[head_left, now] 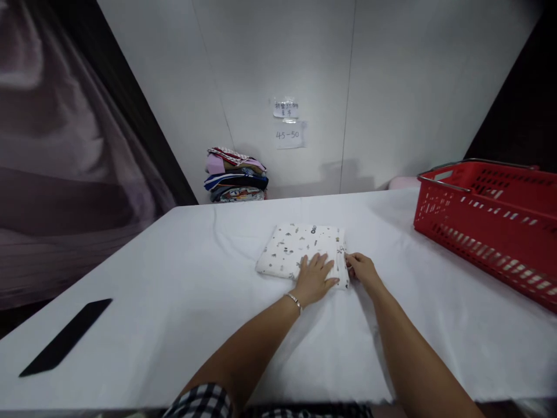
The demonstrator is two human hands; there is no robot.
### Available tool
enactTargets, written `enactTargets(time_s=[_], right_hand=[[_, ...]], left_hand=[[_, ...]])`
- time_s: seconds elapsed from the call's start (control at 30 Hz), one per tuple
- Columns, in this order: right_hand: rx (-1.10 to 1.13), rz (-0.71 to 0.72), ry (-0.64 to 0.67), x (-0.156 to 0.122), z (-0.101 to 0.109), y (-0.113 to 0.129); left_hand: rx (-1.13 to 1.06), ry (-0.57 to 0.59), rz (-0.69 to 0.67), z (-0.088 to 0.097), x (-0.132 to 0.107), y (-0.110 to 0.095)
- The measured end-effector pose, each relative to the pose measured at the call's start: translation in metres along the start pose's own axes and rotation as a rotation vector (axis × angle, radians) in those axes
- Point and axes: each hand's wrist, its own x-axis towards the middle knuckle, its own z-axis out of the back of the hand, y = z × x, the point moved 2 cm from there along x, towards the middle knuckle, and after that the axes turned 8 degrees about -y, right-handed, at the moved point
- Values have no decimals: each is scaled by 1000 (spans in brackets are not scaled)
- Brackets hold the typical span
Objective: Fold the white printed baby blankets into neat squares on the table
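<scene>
A folded white cloth with small dark prints (300, 247) lies in the middle of the white table (174, 302). My left hand (314, 277) rests flat on the cloth's near right part, fingers stretched out, a thin bracelet on the wrist. My right hand (361, 268) is at the cloth's right edge, its fingers pinched on that edge.
A red plastic basket with metal handles (491, 223) stands at the table's right. A stack of folded coloured clothes (235, 175) sits at the back against the white wall, under two paper labels (287, 122). A flat black strip (65, 337) lies near the table's left front.
</scene>
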Motion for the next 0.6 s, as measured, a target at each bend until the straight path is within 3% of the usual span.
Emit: enactTargets(time_s=[0.6], right_hand=[[-156,169,-33,4,-2,-6]], left_hand=[[-88,105,59,2,5,4]])
